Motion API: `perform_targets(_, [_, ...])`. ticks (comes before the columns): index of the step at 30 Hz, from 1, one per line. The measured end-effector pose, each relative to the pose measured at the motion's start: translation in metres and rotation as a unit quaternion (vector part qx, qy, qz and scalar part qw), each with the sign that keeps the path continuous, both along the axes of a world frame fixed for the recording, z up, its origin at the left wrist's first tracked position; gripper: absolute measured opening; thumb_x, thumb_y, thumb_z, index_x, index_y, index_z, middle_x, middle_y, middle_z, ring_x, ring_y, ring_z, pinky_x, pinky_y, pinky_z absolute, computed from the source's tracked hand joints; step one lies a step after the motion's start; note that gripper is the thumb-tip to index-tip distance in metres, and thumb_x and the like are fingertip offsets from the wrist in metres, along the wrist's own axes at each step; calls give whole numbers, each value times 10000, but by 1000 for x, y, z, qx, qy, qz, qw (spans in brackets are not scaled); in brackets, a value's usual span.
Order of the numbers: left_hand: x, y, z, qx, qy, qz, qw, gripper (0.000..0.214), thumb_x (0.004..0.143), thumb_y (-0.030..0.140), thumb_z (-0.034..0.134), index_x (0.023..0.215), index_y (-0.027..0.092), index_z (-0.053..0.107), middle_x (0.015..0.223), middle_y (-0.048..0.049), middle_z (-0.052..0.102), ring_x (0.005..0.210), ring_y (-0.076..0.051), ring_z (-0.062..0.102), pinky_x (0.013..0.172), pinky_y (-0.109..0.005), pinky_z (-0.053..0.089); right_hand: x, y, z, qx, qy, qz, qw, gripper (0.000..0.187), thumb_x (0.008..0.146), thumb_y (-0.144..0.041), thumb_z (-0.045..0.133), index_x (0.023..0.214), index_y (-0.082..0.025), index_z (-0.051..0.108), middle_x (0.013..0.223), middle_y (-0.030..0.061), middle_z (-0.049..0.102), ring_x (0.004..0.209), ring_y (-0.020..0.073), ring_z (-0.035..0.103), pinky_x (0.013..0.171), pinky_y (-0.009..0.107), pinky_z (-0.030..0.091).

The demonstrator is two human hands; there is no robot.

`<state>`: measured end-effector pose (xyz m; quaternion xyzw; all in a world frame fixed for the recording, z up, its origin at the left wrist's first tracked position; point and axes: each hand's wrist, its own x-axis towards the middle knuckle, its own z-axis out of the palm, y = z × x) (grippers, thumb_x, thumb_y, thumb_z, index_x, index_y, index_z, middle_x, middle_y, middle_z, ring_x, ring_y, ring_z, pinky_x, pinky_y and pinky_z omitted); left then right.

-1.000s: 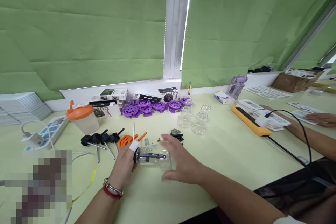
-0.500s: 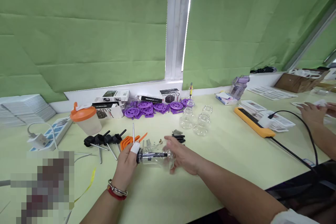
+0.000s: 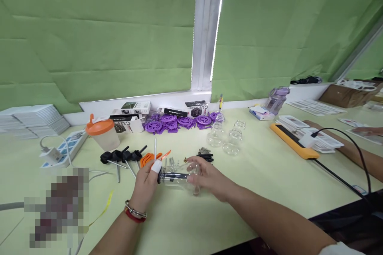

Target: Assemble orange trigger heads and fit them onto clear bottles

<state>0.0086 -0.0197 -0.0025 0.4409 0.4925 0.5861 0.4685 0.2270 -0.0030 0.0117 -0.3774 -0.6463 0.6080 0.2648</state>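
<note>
Held sideways just above the table is a clear glass jar [image 3: 176, 185], with a dark, shiny rod [image 3: 175, 175] running inside it. My left hand [image 3: 147, 181] is closed on the black cap end of the jar; a metal crank rod [image 3: 155, 149] sticks up there, and the thumb has a white wrapping. My right hand [image 3: 208, 176] is wrapped around the jar's wide end. Just beyond my hands lie orange plastic pieces [image 3: 149, 160], black knobs with metal rods [image 3: 125, 155], thin metal pins [image 3: 172, 162], springs [image 3: 204, 150] and black rods [image 3: 206, 157].
Several empty glass jars [image 3: 231, 143] stand right of centre. Behind are purple plastic parts [image 3: 169, 121] and small boxes [image 3: 196, 108]. An orange-lidded cup [image 3: 103, 133] and a white power strip [image 3: 67, 147] stand left; a yellow power strip [image 3: 293, 141] and another person's arm [image 3: 353, 155] are right.
My right hand's fingers have shifted on the glass jar, the thumb now lying across its near side. The view has swung slightly left. The other person's hand has moved over the papers.
</note>
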Motion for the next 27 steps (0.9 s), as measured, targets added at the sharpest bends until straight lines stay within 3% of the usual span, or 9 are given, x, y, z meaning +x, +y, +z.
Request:
perform_targets(2, [-2, 2, -1, -16, 37, 30, 999, 332, 819, 419, 594, 582, 200, 517, 450, 41, 410, 402, -109, 351, 388, -238, 240, 5, -1, -1, 216, -42, -8, 975, 658, 716, -358, 717, 1296, -273, 418, 1309, 127, 407, 1167, 288, 474, 920, 492, 480])
perform_targets(4, [-7, 5, -2, -43, 48, 62, 996, 407, 824, 484, 551, 538, 208, 462, 425, 42, 384, 368, -105, 339, 368, -241, 235, 13, -1, -6, 410, -81, 15, 908, 515, 744, -204, 668, 1223, -280, 494, 1316, 111, 418, 1277, 302, 374, 1049, 533, 352])
perform_targets(6, [-12, 8, -3, -59, 56, 90, 993, 432, 814, 519, 537, 527, 211, 441, 411, 44, 374, 353, -102, 339, 360, -239, 239, 25, -1, -13, 519, -110, 21, 848, 409, 785, -95, 562, 1148, -280, 527, 1274, 102, 452, 1317, 296, 335, 1069, 551, 318])
perform_targets(8, [-16, 9, -3, -55, 85, 111, 989, 428, 812, 523, 531, 534, 208, 450, 400, 45, 377, 359, -104, 357, 369, -232, 256, 41, 0, -21, 556, -125, -21, 822, 403, 789, -57, 523, 1137, -260, 501, 1291, 118, 428, 1331, 295, 328, 1021, 523, 394])
perform_targets(13, [-17, 8, -1, -44, 121, 133, 983, 437, 836, 475, 476, 497, 210, 399, 390, 38, 389, 373, -104, 362, 388, -230, 282, 101, -3, -44, 484, -78, -235, 839, 504, 715, -190, 705, 1130, -238, 424, 1356, 139, 402, 1305, 296, 395, 1040, 517, 396])
perform_targets(16, [-15, 8, -1, -54, 131, 111, 984, 431, 838, 489, 472, 516, 208, 415, 396, 38, 406, 391, -109, 375, 397, -230, 295, 137, 0, -61, 328, 11, -418, 847, 618, 657, -286, 782, 1133, -248, 389, 1324, 128, 462, 1269, 283, 456, 1067, 516, 363])
perform_targets(18, [-14, 9, -3, -59, 119, 106, 985, 441, 829, 525, 476, 527, 208, 421, 396, 40, 409, 389, -111, 370, 390, -233, 292, 154, 5, -70, 209, 36, -476, 853, 670, 655, -367, 782, 1181, -244, 386, 1340, 142, 468, 1273, 291, 453, 1048, 503, 389])
perform_targets(21, [-14, 11, -6, -63, 106, 109, 986, 465, 813, 564, 488, 522, 208, 421, 385, 42, 403, 377, -110, 358, 377, -236, 285, 166, 15, -76, 108, 44, -482, 869, 758, 657, -450, 758, 1275, -230, 379, 1418, 157, 408, 1299, 294, 431, 1029, 464, 420])
perform_targets(27, [-15, 12, -8, -67, 99, 108, 987, 451, 811, 559, 491, 535, 207, 439, 379, 41, 416, 364, -110, 365, 366, -238, 293, 160, 43, -84, 161, -89, -417, 890, 772, 619, -454, 763, 1266, -214, 417, 1386, 125, 467, 1308, 266, 428, 1094, 424, 342])
